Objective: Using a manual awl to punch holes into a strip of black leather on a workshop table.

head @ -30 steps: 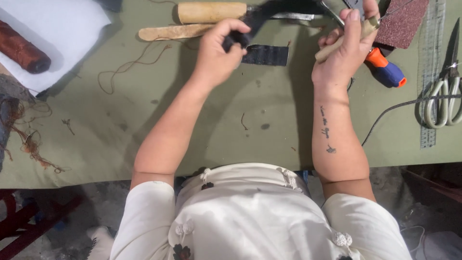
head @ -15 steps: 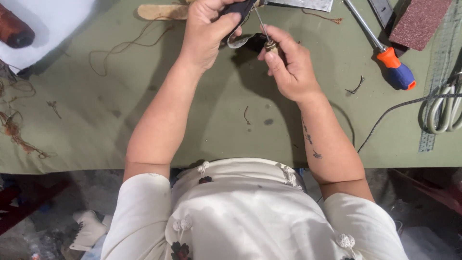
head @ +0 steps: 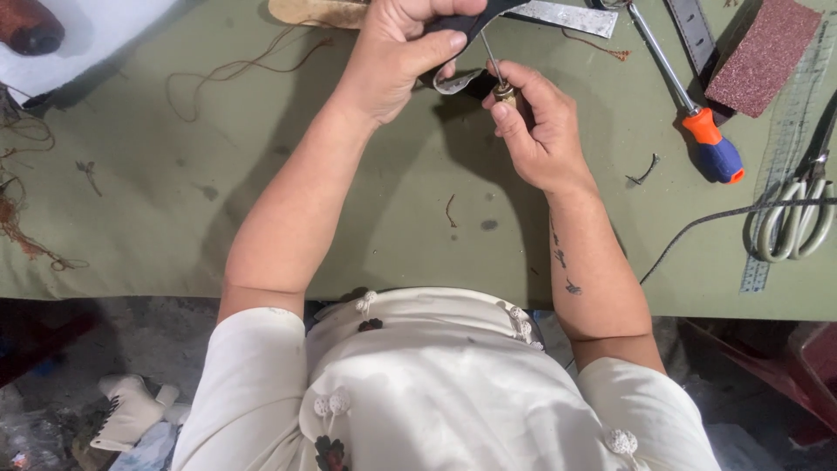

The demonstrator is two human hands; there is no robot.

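My left hand (head: pixel 405 48) grips a black leather strap (head: pixel 475 16) over the green table (head: pixel 261 201), thumb pressed on top. My right hand (head: pixel 536 126) holds a small awl (head: pixel 499 80) with a wooden handle. The awl's thin metal point angles up into the strap, just below my left thumb. A pale curled end of the strap hangs between the two hands. The far part of the strap runs out of view at the top edge.
A screwdriver with an orange and blue handle (head: pixel 711 144), a reddish sanding block (head: pixel 763 52), a metal ruler (head: pixel 567 16) and scissors (head: pixel 793 214) lie to the right. A black cable (head: pixel 697 231) crosses the right side. Brown thread (head: pixel 227 70) and white cloth (head: pixel 96 26) lie left.
My right hand came down from the far right to meet the left at the middle. It now holds the awl against the strap. Both hands have drawn closer to me.
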